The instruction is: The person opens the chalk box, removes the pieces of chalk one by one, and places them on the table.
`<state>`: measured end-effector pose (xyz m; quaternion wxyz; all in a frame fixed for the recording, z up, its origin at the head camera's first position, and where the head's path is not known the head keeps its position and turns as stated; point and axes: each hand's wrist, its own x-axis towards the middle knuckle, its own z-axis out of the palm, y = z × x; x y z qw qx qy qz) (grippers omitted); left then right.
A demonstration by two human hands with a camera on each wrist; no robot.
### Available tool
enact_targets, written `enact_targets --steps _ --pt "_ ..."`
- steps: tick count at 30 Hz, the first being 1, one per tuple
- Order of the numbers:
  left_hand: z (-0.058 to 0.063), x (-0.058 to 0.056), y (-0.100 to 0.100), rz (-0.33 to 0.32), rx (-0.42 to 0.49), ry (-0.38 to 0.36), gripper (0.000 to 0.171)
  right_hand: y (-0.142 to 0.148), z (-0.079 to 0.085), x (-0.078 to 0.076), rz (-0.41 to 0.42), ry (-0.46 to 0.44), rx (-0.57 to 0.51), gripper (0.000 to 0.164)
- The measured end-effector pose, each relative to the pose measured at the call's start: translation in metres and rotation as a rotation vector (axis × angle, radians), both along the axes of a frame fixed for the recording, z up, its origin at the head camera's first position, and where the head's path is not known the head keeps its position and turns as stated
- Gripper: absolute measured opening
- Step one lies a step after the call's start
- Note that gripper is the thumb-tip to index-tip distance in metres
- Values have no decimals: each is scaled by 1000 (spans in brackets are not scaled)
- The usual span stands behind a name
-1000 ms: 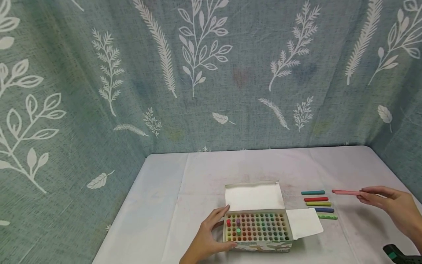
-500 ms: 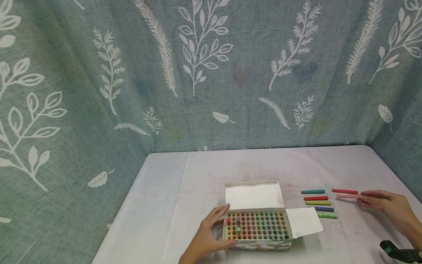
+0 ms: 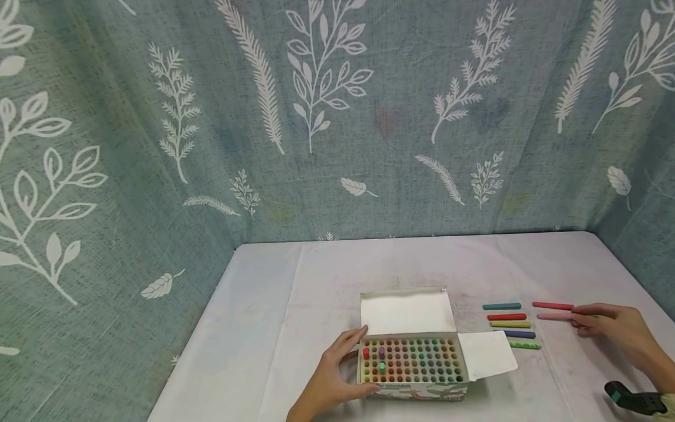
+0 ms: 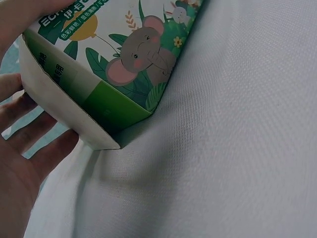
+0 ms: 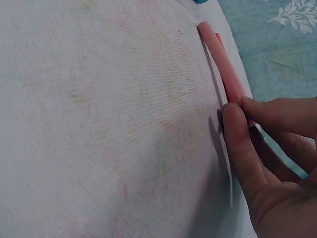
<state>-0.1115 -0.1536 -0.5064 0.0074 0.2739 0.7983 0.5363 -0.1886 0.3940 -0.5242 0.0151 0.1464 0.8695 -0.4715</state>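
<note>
An opened cardboard chalk box [image 3: 408, 391] stands near the table's front, its lid [image 3: 406, 312] folded back. Inside is a holed grid, with two red or purple chalks and a green one upright at its left. My left hand [image 3: 337, 368] grips the box's left end, thumb at the front and fingers at the back. In the left wrist view the box side [image 4: 143, 49] shows a printed elephant. At the right, my right hand [image 3: 614, 328] pinches the near end of a pink chalk [image 5: 225, 67] between thumb and finger, low over the cloth. A red chalk [image 3: 551, 305] lies just behind it.
Several chalks lie in a column between box and right hand: teal [image 3: 501, 306], red [image 3: 506, 317], yellow [image 3: 510, 324], blue [image 3: 519, 334], green [image 3: 524, 346]. A side flap [image 3: 486, 356] sticks out rightward beside them. A leaf-patterned curtain [image 3: 316, 193] surrounds the white-covered table.
My right hand has brought the pink chalk down and toward me, from overlapping the red chalk to alongside it. The left hand and box have stayed put.
</note>
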Motion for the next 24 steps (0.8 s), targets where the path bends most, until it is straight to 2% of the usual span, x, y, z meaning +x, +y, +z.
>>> enact_targets --steps 10,13,19,24 --pt "0 -1 0 -10 1 -2 86 -2 -6 2 -69 -6 102 37" --pt "0 -1 0 -8 -3 -6 86 -5 -2 5 -60 22 141 36" --pt "1 -2 -1 0 -14 -18 86 -29 33 16 45 145 197 33" --pt "2 -1 -1 -1 -20 -26 86 -55 64 24 158 250 180 32"
